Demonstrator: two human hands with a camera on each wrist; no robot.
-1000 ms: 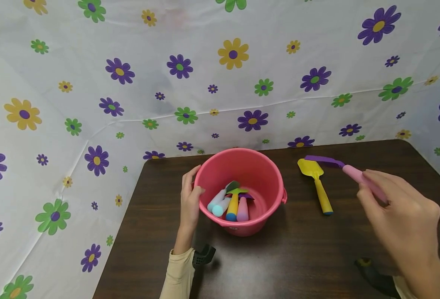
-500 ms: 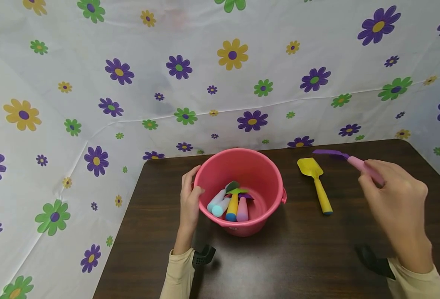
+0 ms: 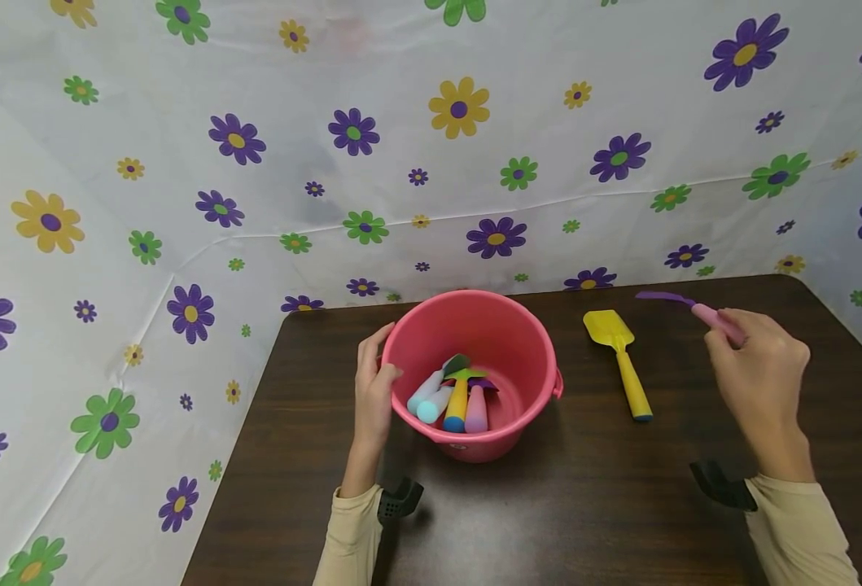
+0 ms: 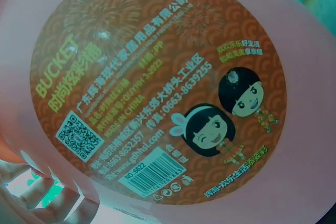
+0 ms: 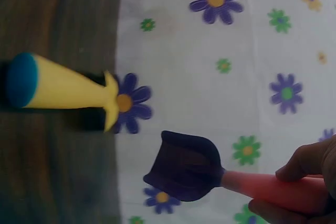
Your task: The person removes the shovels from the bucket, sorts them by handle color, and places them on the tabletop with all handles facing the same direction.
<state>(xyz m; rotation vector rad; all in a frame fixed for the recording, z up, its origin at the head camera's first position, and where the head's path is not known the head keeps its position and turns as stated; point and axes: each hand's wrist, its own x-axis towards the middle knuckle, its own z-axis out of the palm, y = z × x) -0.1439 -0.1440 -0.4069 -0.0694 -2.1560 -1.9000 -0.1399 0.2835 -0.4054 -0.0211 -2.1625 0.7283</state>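
Note:
At the left rim of the pink bucket (image 3: 467, 325), my left hand (image 3: 374, 395) grips it, thumb over the edge and fingers outside. In the left wrist view the bucket's round printed label (image 4: 157, 87) fills most of the picture. Inside the bucket lie several small garden tools, among them ones with light-blue handles (image 3: 425, 392), a yellow handle (image 3: 456, 405) and a pink handle (image 3: 477, 411). My right hand (image 3: 763, 370) pinches the pink handle of a toy trowel (image 5: 186, 167) with a purple blade. Its blade points left, behind the yellow shovel (image 3: 630, 378) lying on the table.
The dark wooden table (image 3: 562, 513) carries the bucket and the yellow shovel. Behind it and to the sides hangs a white sheet (image 3: 269, 89) printed with flowers. Black wrist mounts (image 3: 719, 486) sit on both forearms.
My right hand has moved toward the table's back, and the trowel has shifted right and back, its blade away from the yellow shovel's head. The left hand and bucket stay put.

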